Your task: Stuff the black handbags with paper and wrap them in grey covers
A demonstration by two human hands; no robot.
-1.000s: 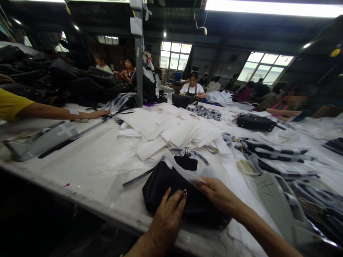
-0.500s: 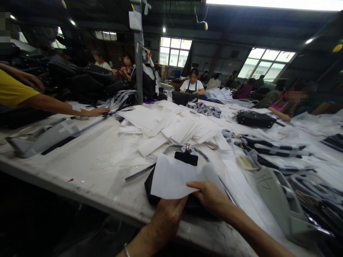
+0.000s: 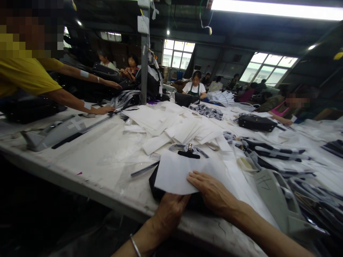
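Grip open, left hand (image 3: 170, 214) and right hand (image 3: 211, 191) resting on white paper (image 3: 177, 173) over black bag (image 3: 157, 187).

We see a bright strip light (image 3: 278, 10) along the top right and daylight glaring through the windows (image 3: 268, 67), while the ceiling and lower left corner sink into deep shadow. The white surface (image 3: 80, 150) looks washed out, and the wide lens bends the frame's edges.

The head camera looks forward and down from behind the left hand (image 3: 170, 213) and right hand (image 3: 213, 191). The table (image 3: 80, 155) stretches away beyond them.
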